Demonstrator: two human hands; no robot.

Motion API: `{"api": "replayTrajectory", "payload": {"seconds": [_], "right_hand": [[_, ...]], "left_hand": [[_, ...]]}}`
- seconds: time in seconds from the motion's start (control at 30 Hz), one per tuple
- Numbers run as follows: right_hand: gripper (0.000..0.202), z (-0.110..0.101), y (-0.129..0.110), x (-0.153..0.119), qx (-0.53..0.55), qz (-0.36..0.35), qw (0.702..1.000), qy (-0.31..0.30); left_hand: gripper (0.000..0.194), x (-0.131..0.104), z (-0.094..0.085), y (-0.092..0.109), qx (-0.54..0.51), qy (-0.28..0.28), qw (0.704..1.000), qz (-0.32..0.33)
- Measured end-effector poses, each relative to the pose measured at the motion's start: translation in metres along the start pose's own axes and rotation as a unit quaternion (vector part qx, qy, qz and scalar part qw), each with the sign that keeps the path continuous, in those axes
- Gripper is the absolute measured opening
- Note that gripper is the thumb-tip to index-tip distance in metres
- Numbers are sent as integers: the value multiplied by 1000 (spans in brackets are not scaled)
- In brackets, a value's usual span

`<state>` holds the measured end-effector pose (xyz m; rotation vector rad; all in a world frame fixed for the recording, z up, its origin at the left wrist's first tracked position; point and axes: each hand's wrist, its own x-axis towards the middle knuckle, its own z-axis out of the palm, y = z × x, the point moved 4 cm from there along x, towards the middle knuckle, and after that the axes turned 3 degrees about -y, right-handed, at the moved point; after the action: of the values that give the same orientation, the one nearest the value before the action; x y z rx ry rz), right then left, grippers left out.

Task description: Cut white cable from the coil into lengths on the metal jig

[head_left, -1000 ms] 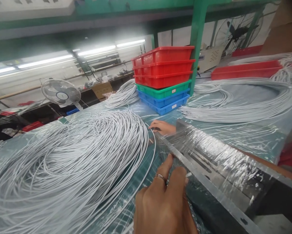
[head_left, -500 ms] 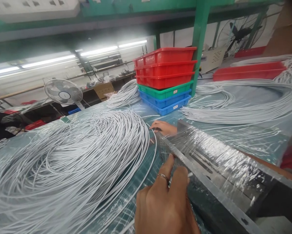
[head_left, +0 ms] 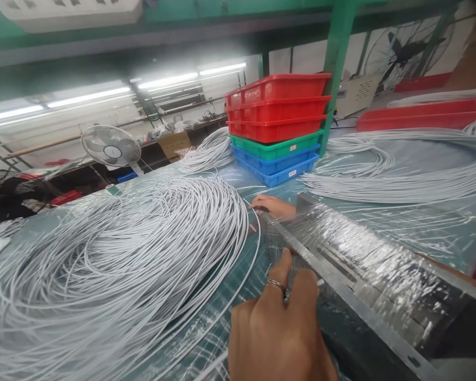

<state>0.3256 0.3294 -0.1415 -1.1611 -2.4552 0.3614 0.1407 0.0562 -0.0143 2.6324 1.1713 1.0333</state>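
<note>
My left hand [head_left: 279,323], a ring on one finger, is beside the near wall of a long metal channel [head_left: 365,312]. Its fingers are bent around a white cable [head_left: 216,365] that runs in from the lower left; a short pale end shows past the knuckles. Beyond the channel's far end is my right hand [head_left: 275,206], fingers closed by a small dark part [head_left: 261,209]. A thin cable passes its fingertips, but its exact hold is hidden. Clear film wraps the channel. A big coil of white cable [head_left: 174,254] lies to the left.
Stacked red, green and blue trays [head_left: 277,127] stand behind my right hand, by a green post [head_left: 337,69]. More cable coils [head_left: 412,185] lie at right, near a long red tray [head_left: 420,114]. Overhead runs a green shelf; a white fan [head_left: 110,148] stands at back left.
The whole view has shifted slightly, so everything sits a little further right. Both hands keep about the same pose and place against the channel.
</note>
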Motion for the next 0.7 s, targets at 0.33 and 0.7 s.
{"api": "replayTrajectory", "payload": {"seconds": [0.33,0.7], "right_hand": [[40,-1,0,-1,9,4,1000,6],[31,-20,-8,-8,73,29,994,72]], "left_hand": [[39,0,-1,2,21,6,1000,0],[27,1,10,-2,9,20,1000,-15]]}}
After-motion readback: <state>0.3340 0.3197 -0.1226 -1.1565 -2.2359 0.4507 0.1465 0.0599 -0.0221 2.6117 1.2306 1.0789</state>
